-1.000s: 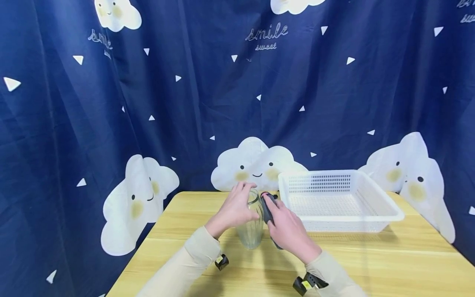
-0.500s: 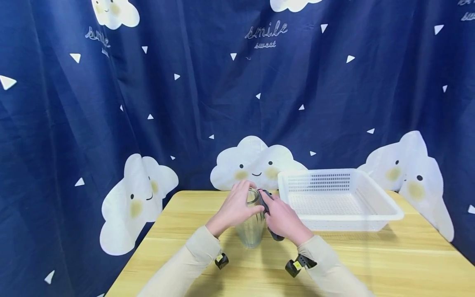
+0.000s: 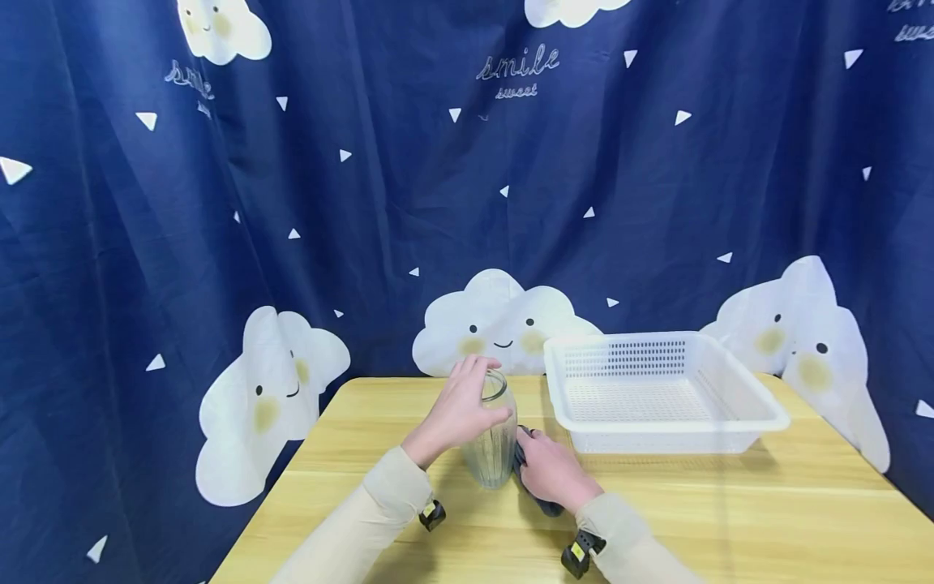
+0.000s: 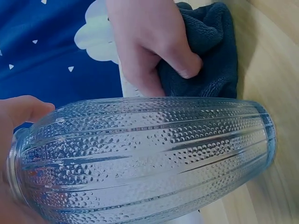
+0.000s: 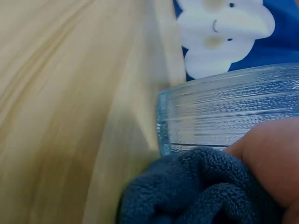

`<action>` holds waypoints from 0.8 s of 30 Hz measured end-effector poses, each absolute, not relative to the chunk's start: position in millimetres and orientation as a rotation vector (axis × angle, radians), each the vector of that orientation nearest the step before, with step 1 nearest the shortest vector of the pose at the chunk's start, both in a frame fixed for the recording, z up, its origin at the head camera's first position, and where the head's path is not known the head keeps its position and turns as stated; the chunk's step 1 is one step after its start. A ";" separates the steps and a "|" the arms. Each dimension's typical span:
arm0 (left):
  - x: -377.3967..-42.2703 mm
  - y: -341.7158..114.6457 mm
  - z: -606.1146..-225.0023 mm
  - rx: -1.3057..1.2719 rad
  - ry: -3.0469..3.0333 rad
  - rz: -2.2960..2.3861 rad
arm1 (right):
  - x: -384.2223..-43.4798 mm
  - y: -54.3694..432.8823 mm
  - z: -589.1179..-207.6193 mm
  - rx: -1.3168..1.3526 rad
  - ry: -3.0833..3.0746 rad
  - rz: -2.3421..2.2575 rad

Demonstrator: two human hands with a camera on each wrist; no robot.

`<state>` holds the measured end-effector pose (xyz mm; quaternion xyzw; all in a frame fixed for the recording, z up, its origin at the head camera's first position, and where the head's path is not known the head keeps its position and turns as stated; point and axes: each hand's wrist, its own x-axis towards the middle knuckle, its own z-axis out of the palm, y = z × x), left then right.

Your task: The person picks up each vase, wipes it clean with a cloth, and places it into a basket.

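A clear ribbed glass vase (image 3: 490, 450) with a dimpled surface stands on the wooden table. My left hand (image 3: 464, 405) grips it around the neck from the left, thumb and fingers at the rim. In the left wrist view the vase (image 4: 149, 158) fills the middle, its base at the right. My right hand (image 3: 550, 468) holds a bunched dark blue-grey cloth (image 4: 212, 51) against the vase's right side, low on its body. The right wrist view has the cloth (image 5: 187, 191) right by the vase's base, with part of my right hand (image 5: 275, 163) beside it.
A white perforated plastic basket (image 3: 679, 427) stands on the table (image 3: 657, 503) at the back right, close beyond my right hand. Behind the table hangs a dark blue curtain (image 3: 409, 203) printed with clouds and triangles.
My right hand has slid the cloth down the vase's right side, from near the rim to its lower body. My left hand has kept its hold on the neck.
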<state>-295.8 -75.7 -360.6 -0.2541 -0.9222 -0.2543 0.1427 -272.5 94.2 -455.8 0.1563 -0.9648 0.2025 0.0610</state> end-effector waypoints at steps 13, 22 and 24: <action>-297.2 -78.8 -360.6 -0.791 -2.659 -0.676 | -263.8 94.4 -455.1 0.446 -2.641 0.414; -298.2 -80.0 -361.8 -0.792 -2.668 -0.665 | -265.0 106.3 -463.0 0.576 -2.355 0.043; -297.7 -80.4 -361.4 -0.788 -2.666 -0.673 | -263.7 108.9 -460.4 0.593 -2.321 0.041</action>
